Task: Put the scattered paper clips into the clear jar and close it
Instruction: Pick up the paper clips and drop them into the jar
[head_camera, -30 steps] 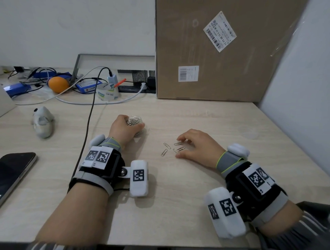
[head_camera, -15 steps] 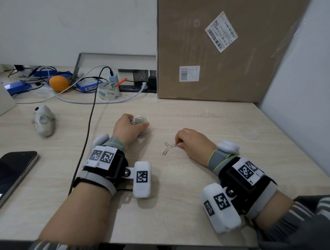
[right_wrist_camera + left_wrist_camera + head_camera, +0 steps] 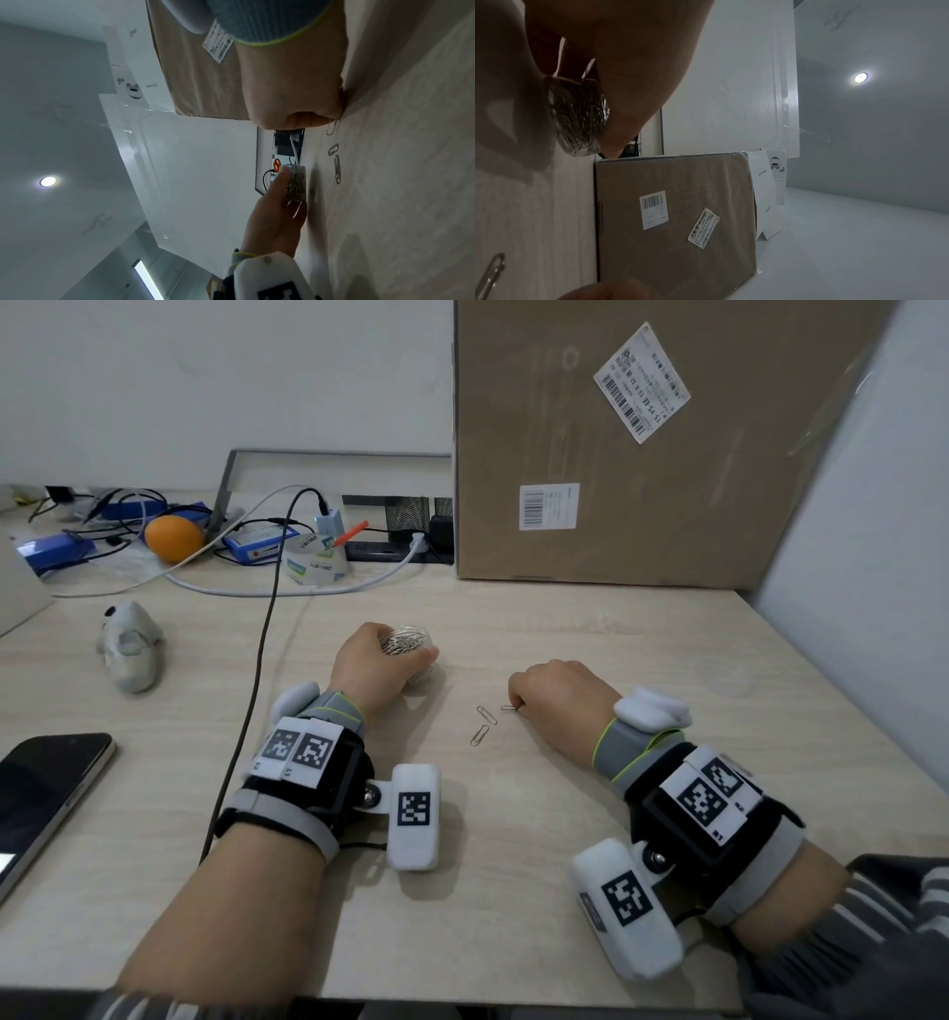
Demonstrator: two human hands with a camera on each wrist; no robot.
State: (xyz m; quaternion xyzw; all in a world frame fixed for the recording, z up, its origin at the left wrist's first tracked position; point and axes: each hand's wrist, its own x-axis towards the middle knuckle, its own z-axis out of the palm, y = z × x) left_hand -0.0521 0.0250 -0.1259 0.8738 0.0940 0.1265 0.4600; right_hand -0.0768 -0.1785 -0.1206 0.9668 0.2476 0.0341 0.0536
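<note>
Left grip [image 3: 375, 667] wraps clear jar [image 3: 411, 643], open-topped, near full. Right grip [image 3: 557, 698] clenched, pinching paper clip [image 3: 508, 708]. Two loose clips [image 3: 482, 725] left of it on tabletop [image 3: 513, 814]: light, thin, slippery wire; likely best pinched at the ends.

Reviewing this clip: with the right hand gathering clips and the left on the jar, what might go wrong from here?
1. The right hand pinches a paper clip only at its end, so it may slip free on lifting.
2. Two loose clips lie flat on the desk, likely hard to pick up.
3. The clear jar looks nearly full and open; the left hand could tip it.
</note>
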